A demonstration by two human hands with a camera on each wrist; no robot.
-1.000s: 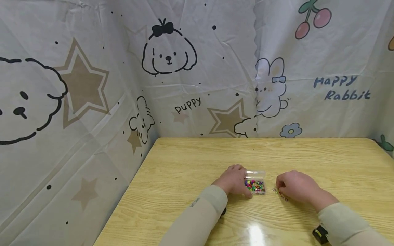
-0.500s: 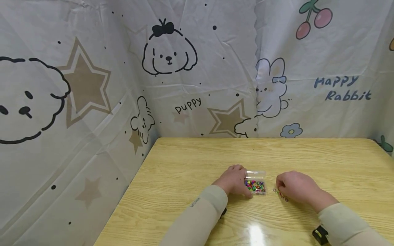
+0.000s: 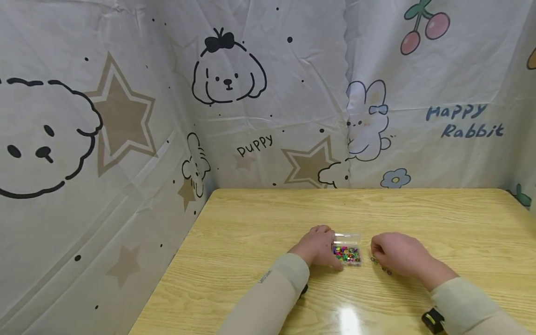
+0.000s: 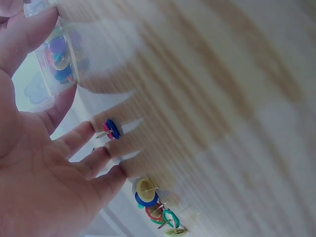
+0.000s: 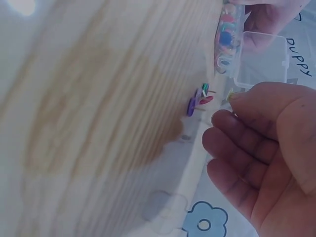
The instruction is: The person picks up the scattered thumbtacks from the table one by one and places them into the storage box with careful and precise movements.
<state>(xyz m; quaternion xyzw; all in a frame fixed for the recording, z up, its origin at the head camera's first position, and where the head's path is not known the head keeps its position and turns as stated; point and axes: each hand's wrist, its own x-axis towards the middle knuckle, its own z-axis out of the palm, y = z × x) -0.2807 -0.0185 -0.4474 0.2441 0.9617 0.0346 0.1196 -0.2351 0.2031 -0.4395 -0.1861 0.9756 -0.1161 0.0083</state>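
A small clear plastic box (image 3: pixel 352 264) stands on the table, filled with thumbtacks in many colours. Its transparent lid (image 5: pixel 261 61) is swung back. My left hand (image 3: pixel 320 246) holds the box from its left side, thumb at the near end and fingers toward the far end. To the right of the box, the thumb and index finger of my right hand (image 3: pixel 399 253) pinch a yellowish thumbtack (image 5: pixel 230 95), largely hidden by the fingertips. Below that hand lie loose thumbtacks; a purple thumbtack (image 5: pixel 191 106) is among them. In the left wrist view a blue thumbtack (image 4: pixel 113 129) shows beyond the fingers.
The light wood table (image 3: pixel 259 218) meets a printed cloth curtain (image 3: pixel 268 93) at its back and left edges. Another group of tacks, one with a yellow head (image 4: pixel 146 189), lies in a row in the left wrist view.
My right hand has shifted slightly left, toward the box, over the loose thumbtacks. The left hand and the box stay in place.
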